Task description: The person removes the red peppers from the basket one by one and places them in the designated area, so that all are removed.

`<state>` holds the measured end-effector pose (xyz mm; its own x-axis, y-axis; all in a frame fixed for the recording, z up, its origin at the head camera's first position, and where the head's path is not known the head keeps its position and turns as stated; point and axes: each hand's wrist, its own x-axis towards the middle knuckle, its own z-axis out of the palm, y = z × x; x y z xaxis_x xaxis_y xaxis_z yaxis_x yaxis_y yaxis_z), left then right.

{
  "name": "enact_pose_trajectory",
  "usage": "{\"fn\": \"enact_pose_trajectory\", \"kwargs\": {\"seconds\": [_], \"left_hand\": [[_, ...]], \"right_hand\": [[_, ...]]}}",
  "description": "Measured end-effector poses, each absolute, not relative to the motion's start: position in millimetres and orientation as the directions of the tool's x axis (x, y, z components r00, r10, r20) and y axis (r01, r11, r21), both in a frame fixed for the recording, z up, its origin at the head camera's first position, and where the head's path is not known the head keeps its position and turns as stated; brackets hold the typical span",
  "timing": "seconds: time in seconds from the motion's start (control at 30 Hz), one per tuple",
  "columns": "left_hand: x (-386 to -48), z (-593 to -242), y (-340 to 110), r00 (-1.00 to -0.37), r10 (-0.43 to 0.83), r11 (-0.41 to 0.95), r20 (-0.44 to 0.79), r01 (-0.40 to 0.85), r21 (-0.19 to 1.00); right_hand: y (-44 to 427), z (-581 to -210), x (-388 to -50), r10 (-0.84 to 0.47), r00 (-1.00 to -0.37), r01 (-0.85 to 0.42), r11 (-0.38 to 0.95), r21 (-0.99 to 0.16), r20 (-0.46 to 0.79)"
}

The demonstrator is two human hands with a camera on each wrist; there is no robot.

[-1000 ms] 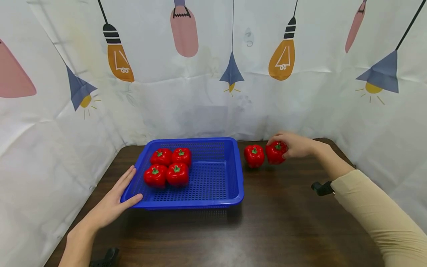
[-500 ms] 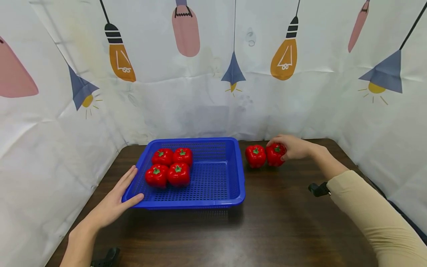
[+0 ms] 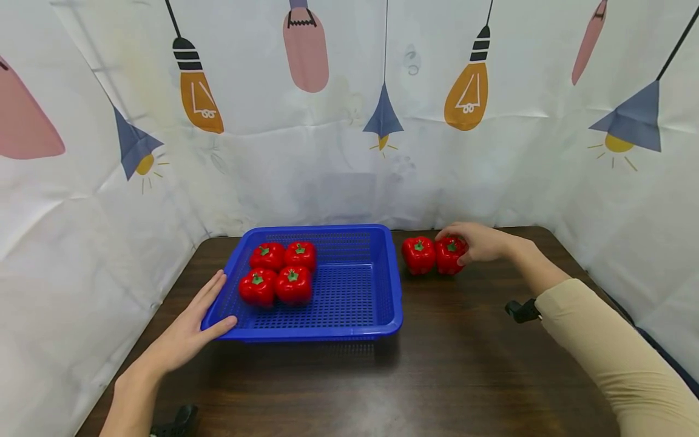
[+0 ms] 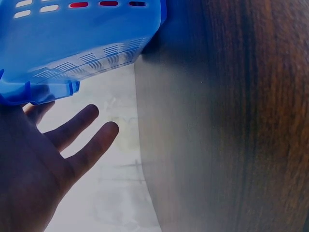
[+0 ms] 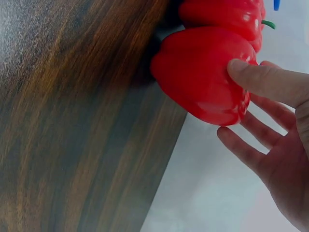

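You seem to be at the grasping step: your right hand pinches the outer red pepper on the surface, right of the blue basket; your left hand rests, fingers straight, on its left rim. Lifting would call for a firm thumb (that skin looks slick) and care around the second pepper, right alongside. Four peppers fill the basket's left half.

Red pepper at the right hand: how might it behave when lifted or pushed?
The red pepper is glossy, so may be slippery. No dent shows at the thumb, so it's probably stiff. Its rounded sides could let it roll.
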<state>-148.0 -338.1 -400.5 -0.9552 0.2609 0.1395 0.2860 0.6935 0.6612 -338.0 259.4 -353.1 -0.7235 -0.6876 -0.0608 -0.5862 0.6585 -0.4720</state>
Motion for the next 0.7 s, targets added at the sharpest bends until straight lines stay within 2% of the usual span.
{"fn": "enact_pose_trajectory", "kwargs": {"seconds": [0.4, 0.7], "left_hand": [[-148.7, -401.6, -338.4, -0.953, 0.264, 0.687, 0.146, 0.292, 0.666], [-148.7, -401.6, -339.3, -0.953, 0.263, 0.687, 0.149, 0.294, 0.664]], "right_hand": [[259.6, -334.9, -338.2, -0.653, -0.749, -0.512, 0.679, -0.525, -0.114], [245.7, -313.0, -339.3, -0.666, -0.744, -0.556, 0.665, -0.499, -0.06]]}}
